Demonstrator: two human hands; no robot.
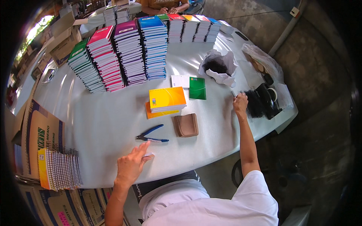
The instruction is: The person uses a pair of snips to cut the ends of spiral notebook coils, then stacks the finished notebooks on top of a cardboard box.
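Observation:
My right hand (240, 102) reaches to the table's right side, its fingers closed on a black spiral binding coil (233, 93). Right beside it lies a heap of similar black coils (255, 105). Near the front edge, my left hand (132, 162) has its fingers stretched out and thumb apart; something small and whitish shows at the thumb, too small to name. Just beyond its fingertips rest blue-handled cutting pliers (152, 132). A brown curved block (186, 125) sits to their right. Behind it is a stack of unbound yellow-covered notepads (167, 98), with a green cover (197, 88) and a white punched sheet (181, 81) farther back.
Tall stacks of spiral notebooks (128, 56) line the back left, more (192, 29) behind. Crumpled paper holding dark material (218, 67) and a black tape dispenser (268, 98) stand right. Cartons (45, 128) and coil-bound notebooks (60, 169) are left. Another person (164, 7) sits beyond.

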